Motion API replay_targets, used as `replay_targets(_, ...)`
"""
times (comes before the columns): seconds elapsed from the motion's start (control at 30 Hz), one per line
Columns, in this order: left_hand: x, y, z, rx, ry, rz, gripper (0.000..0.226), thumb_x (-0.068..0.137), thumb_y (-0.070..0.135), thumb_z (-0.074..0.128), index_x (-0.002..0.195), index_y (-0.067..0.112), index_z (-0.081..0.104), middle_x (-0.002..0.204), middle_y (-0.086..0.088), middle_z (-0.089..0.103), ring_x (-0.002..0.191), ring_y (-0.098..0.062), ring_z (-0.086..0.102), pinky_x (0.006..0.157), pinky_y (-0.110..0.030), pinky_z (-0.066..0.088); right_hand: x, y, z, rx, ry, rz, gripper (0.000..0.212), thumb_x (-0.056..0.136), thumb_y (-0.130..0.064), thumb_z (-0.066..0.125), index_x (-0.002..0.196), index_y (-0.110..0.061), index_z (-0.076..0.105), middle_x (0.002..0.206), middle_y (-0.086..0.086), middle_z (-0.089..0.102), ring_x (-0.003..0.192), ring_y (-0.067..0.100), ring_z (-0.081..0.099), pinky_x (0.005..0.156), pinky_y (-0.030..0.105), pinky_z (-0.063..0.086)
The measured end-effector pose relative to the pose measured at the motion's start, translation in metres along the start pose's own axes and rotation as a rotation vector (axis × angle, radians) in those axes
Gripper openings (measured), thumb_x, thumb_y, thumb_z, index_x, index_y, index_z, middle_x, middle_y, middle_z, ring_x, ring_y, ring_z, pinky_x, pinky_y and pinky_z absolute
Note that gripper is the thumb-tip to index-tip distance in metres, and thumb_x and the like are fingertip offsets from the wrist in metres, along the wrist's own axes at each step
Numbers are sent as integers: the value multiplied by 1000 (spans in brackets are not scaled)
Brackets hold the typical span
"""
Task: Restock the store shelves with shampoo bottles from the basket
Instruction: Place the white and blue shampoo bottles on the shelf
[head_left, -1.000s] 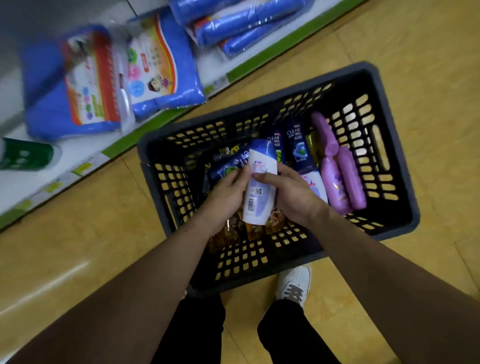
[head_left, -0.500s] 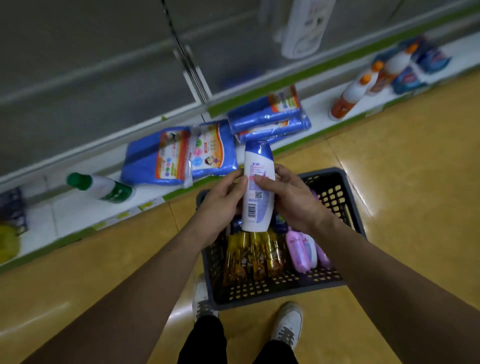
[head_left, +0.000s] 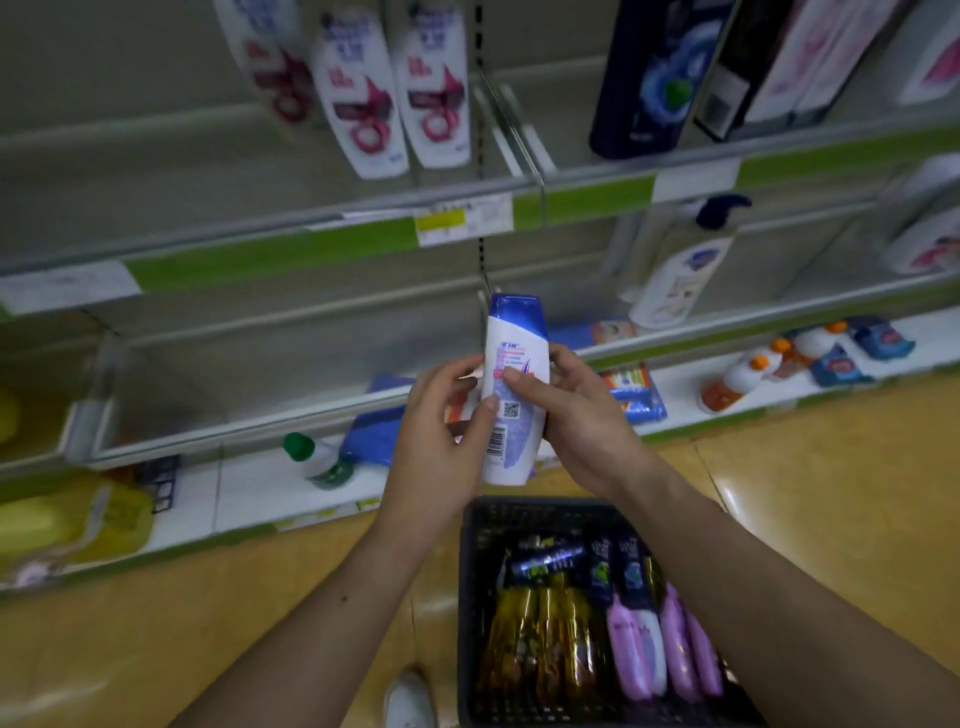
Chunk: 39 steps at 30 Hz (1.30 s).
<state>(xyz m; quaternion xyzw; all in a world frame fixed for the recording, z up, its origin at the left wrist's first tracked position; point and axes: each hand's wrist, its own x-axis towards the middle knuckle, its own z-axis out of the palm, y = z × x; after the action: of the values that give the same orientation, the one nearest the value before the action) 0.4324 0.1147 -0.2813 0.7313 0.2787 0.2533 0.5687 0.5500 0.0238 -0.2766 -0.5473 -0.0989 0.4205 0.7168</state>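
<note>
Hands, left (head_left: 447, 421) and right (head_left: 576, 410), gripped an upright shampoo bottle (head_left: 514, 387), cap upward; matching white bottles (head_left: 395, 88) stood on the shelf (head_left: 291, 249) above, slightly left.

The yellow floor (head_left: 831, 519) carries a dark basket (head_left: 470, 597) below the shelves (head_left: 322, 249).

Bare forearms, no sleeves, white shoe (head_left: 409, 699) at bottom edge
</note>
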Motion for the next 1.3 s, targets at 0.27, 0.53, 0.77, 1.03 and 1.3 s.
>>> replay_targets(0.27, 24, 33, -46, 25, 94, 95, 44, 93, 10, 67, 134, 20, 56, 123, 7, 55, 111, 3, 58, 79, -10, 50, 22, -32, 68, -10, -51, -72, 29, 87, -6, 71, 113, -7, 58, 104, 13, 74, 91, 29, 71, 83, 44, 57)
replay_targets(0.53, 50, 50, -65, 47, 90, 95, 73, 83, 13, 77, 146, 28, 43, 130, 17, 48, 113, 6, 57, 86, -13, 50, 38, -51, 120, -257, 72, -262, 33, 81, -13, 82, 96, -14, 53, 105, 14, 70, 94, 20, 71, 77, 32, 59)
replay_targets(0.77, 65, 56, -93, -314, 109, -67, 36, 94, 15, 64, 129, 21, 62, 116, -6, 69, 95, -15, 70, 71, -23, 56, 27, -62, 136, -200, 16, -300, 17, 99, -23, 59, 95, -7, 63, 95, 7, 74, 83, 17, 71, 68, 28, 59)
replay_targets(1.03, 59, 60, -128, -718, -29, -215, 44, 89, 29, 54, 127, 9, 59, 120, -17, 70, 106, -25, 67, 97, -45, 53, 22, -49, 141, -255, -85, -247, 22, 90, -15, 70, 111, -14, 67, 100, 6, 71, 86, 12, 69, 69, 23, 56)
replay_targets(1.3, 58, 68, -151, -774, -55, -201, 41, 89, 26, 52, 125, 8, 59, 114, -15, 70, 104, -24, 66, 97, -42, 53, 19, -47, 156, -266, -205, -191, 43, 79, -33, 72, 118, -16, 64, 108, 6, 73, 98, 20, 73, 77, 29, 59)
